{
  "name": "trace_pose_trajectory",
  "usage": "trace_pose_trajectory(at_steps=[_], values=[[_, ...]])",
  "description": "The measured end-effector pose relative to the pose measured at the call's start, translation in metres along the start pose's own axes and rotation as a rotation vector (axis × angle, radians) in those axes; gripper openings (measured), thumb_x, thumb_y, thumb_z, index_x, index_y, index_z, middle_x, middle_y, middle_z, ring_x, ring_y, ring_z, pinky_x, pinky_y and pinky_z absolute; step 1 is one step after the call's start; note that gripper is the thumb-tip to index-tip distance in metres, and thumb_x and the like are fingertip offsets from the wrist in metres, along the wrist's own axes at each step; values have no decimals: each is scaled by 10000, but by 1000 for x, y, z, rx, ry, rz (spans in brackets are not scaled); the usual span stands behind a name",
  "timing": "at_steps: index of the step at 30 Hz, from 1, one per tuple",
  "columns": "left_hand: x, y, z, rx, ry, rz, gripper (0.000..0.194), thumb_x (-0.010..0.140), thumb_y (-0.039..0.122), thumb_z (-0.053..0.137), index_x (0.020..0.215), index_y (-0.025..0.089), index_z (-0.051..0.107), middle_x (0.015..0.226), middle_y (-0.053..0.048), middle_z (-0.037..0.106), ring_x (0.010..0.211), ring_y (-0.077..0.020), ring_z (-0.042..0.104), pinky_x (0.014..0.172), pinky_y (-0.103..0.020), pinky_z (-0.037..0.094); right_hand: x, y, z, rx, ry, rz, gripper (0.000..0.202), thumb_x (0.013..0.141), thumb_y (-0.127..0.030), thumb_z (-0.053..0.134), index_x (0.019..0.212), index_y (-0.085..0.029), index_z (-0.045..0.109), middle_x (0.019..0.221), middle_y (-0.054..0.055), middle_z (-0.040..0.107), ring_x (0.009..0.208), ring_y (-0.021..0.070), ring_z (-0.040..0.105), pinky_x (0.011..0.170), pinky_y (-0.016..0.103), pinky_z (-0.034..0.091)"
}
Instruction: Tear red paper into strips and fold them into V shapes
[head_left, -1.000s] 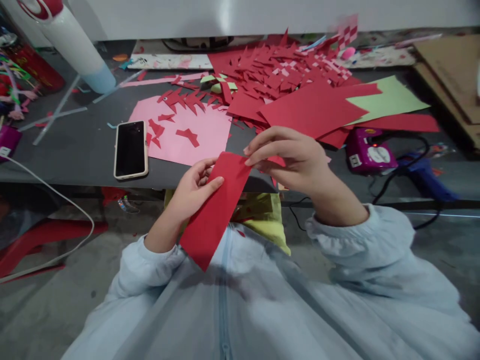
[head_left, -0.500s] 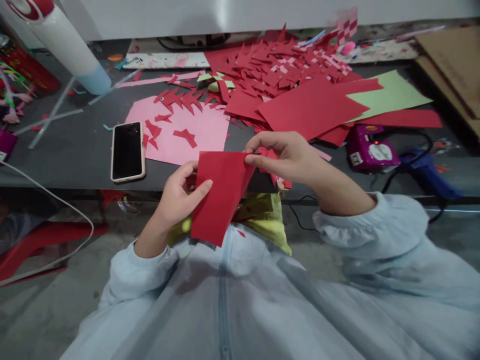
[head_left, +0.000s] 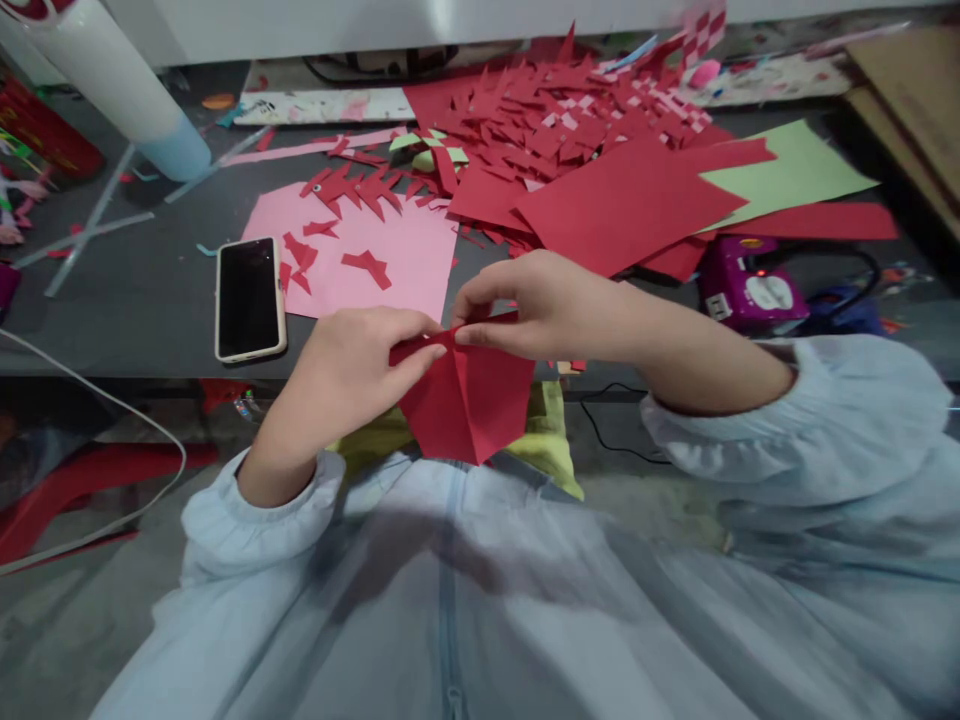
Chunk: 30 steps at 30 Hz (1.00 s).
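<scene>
A sheet of red paper (head_left: 472, 405), creased down its middle and partly spread, hangs between my hands over my lap. My left hand (head_left: 360, 375) pinches its top edge from the left, thumb in front. From the right, my right hand (head_left: 532, 310) pinches the same edge at the crease, with fingertips nearly meeting those of the left. Beyond the hands, a pink sheet (head_left: 412, 250) lies on the dark table (head_left: 172, 290), bearing small red paper cutouts (head_left: 366, 268) and a spiky red paper piece with an eye (head_left: 334, 188).
Left of the pink sheet is a phone (head_left: 250, 300), with a white bottle (head_left: 124, 95) behind it. A heap of red paper scraps (head_left: 510, 115) and large red sheets (head_left: 630, 205) lie at the back. A purple device (head_left: 750, 290) and cardboard (head_left: 915, 110) stand right.
The folded red paper has spread open around its crease. My right hand moved left to the crease, and my left hand rose to the top edge.
</scene>
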<state>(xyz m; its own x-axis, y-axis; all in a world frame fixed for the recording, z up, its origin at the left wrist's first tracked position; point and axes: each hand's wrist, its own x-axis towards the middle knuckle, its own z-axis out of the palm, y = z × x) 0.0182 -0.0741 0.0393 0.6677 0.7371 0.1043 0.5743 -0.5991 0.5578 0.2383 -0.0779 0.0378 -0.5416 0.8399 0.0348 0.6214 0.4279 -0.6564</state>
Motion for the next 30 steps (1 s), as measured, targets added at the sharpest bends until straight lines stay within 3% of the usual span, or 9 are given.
trace_pose_trajectory(at_steps=[5, 15, 21, 27, 30], values=[[1, -3, 5, -91, -16, -21, 191, 874, 305, 619, 801, 174, 737, 718, 3, 726, 629, -114, 617, 588, -229, 401, 0, -4, 4, -65, -34, -37, 188, 840, -273, 590, 867, -152, 732, 764, 33, 705, 661, 121, 580, 612, 253, 372], [1, -14, 16, -443, 31, -79, 220, 846, 334, 654, 779, 144, 742, 731, -6, 726, 670, -111, 608, 614, -204, 436, -4, -10, 10, -121, 90, -65, 224, 860, -286, 571, 836, -148, 746, 779, 63, 726, 745, 166, 623, 665, 276, 394], [1, -18, 17, -557, -8, -178, 197, 792, 322, 695, 824, 133, 738, 793, -33, 741, 714, -135, 645, 650, -220, 487, -3, -6, 12, -22, 99, 16, 176, 829, -273, 618, 823, -153, 747, 767, 51, 724, 699, 149, 621, 668, 275, 431], [5, -33, 20, -466, 113, -252, 221, 761, 279, 691, 933, 141, 720, 874, -44, 747, 808, -170, 682, 731, -262, 536, 6, 20, 5, 44, 108, 170, 290, 764, -323, 710, 979, -132, 743, 848, 72, 730, 752, 177, 644, 689, 292, 470], [12, -42, 24, -234, 194, -258, 290, 796, 257, 654, 1066, 159, 690, 962, -55, 745, 869, -191, 694, 822, -315, 546, 18, 40, 7, -22, 137, 226, 324, 757, -305, 716, 1031, -134, 729, 921, 86, 739, 804, 195, 658, 731, 312, 483]])
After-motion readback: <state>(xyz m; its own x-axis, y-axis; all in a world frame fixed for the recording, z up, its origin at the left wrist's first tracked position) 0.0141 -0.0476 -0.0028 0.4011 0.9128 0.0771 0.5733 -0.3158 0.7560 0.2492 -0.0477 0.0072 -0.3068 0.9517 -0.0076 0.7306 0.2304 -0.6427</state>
